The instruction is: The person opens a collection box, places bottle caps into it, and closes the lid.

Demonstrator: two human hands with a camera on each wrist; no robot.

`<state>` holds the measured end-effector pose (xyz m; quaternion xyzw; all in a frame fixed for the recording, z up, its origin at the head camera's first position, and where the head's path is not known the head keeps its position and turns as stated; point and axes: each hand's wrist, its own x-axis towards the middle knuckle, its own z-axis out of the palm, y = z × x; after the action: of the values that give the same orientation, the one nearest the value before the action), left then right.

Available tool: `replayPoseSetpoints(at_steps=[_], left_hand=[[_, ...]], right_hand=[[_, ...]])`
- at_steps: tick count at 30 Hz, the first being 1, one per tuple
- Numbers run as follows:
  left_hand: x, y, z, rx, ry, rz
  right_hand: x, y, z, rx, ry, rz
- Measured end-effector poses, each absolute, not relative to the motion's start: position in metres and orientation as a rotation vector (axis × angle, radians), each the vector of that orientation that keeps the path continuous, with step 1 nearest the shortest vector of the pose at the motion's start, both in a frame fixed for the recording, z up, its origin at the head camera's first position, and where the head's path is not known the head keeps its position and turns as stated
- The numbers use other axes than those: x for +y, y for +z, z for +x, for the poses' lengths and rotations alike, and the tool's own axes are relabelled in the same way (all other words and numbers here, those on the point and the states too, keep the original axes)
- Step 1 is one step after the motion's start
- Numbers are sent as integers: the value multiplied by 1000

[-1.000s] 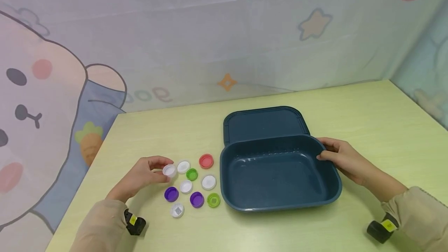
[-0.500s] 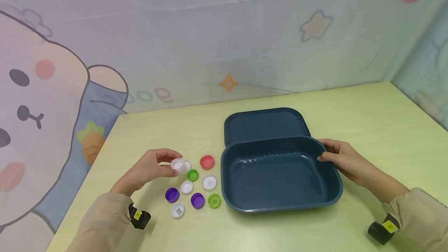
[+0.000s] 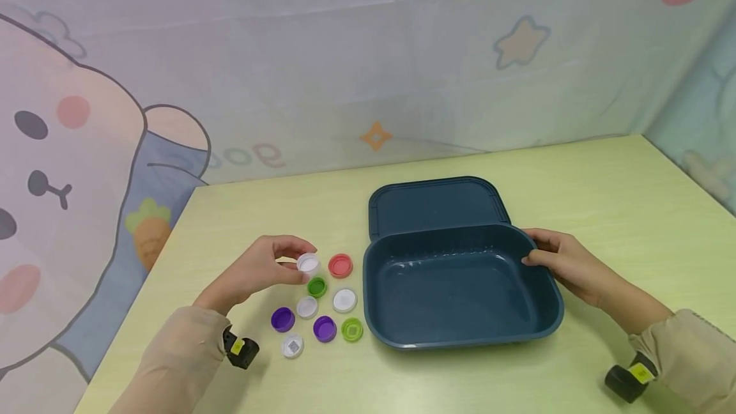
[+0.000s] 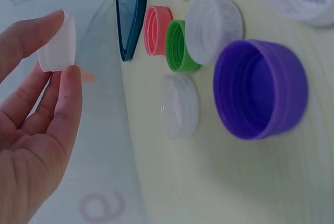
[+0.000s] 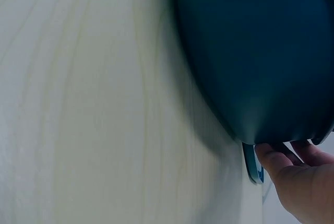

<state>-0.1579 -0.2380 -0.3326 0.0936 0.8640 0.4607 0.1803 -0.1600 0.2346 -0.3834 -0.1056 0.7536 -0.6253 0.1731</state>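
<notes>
pale yellow wood-grained surface: above it the left hand pinches a round white plastic cap near a round red plastic cap; the right hand holds a dark blue rectangular plastic tub by its rim. a light pinch and a steady tub should serve best.

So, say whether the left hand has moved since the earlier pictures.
Yes: judged against the red cap in the head view, the left hand has moved rightward, closer to it.

Indoor corner, room type unclear: cartoon-print cloth behind wood-grain table.
</notes>
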Motion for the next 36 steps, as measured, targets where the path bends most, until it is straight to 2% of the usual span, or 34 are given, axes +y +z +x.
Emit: replayPoseSetpoints(at_steps=[36], left_hand=[[-195,-310,-175,2426,1240,466]], right_hand=[[233,-383,-160,2134,-1769,-288]])
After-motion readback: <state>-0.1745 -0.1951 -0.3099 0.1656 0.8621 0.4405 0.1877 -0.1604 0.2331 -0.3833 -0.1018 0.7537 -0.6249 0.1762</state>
